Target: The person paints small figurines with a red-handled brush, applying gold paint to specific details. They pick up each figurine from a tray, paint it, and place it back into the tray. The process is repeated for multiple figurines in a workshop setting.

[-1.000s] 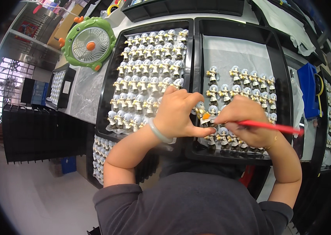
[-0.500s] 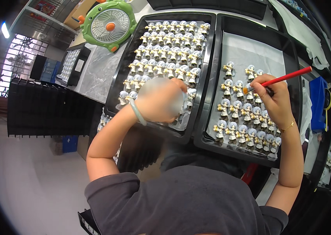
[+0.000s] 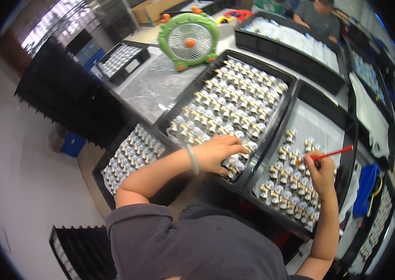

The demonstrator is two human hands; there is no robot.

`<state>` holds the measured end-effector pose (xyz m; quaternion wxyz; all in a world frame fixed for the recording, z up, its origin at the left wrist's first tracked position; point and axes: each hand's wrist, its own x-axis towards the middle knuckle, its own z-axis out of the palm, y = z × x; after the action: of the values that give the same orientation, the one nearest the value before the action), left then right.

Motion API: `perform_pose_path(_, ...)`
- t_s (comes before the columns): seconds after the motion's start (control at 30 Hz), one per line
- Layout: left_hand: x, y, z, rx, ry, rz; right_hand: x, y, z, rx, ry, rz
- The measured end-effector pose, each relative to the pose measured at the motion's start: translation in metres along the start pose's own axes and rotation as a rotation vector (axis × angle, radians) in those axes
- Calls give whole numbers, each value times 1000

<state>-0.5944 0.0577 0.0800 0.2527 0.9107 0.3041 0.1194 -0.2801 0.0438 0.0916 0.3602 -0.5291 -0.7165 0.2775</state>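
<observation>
My left hand (image 3: 217, 153) reaches over the near end of the left black tray (image 3: 279, 126), with thumb and fingers apart around small figurines (image 3: 236, 164) by its near right corner. Whether the fingertips touch one is hard to tell. Rows of pale-haired figurines (image 3: 235, 95) stand in that tray. Above the right black tray (image 3: 348, 135), my right hand (image 3: 322, 175) is closed on a thin paintbrush (image 3: 335, 152) with a red handle. Its bristle end points left, over the figurines (image 3: 291, 184) in the nearer part of that tray, which is lined with white sheet.
A green fan (image 3: 189, 41) stands on the grey table (image 3: 148, 95) beyond the left tray. More figurine trays sit at the lower left (image 3: 132, 154) and far left (image 3: 120, 60). A long black bin (image 3: 291, 51) lies at the back, near another person (image 3: 316, 21). A blue bin (image 3: 366, 189) is at right.
My view has turned, so the trays appear lower and tilted. My left hand has moved toward the left tray's near right corner. The brush remains in my right hand.
</observation>
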Motion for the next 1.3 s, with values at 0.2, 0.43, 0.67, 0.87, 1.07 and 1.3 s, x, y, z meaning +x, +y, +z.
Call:
perform_pose_path(0.2,-93,35,18,-411,578,-170,-6,-3,12,38,58,-80)
perform_pose_path(0.43,-80,34,114,-1335,1381,-535,-2,-4,16,115,169,-120)
perform_pose_path(0.67,-80,17,101,-1486,1259,-511,-5,-1,16,331,152,-140)
perform_pose_path(0.87,-98,6,96,-1450,1400,-557,-9,-19,17,432,205,-77)
perform_pose_path(1.07,-156,-7,69,-1298,1567,-705,-16,-44,29,472,-7,80)
perform_pose_path(1.3,-221,-60,36,-1393,1551,-646,74,-29,46,-53,-178,-199)
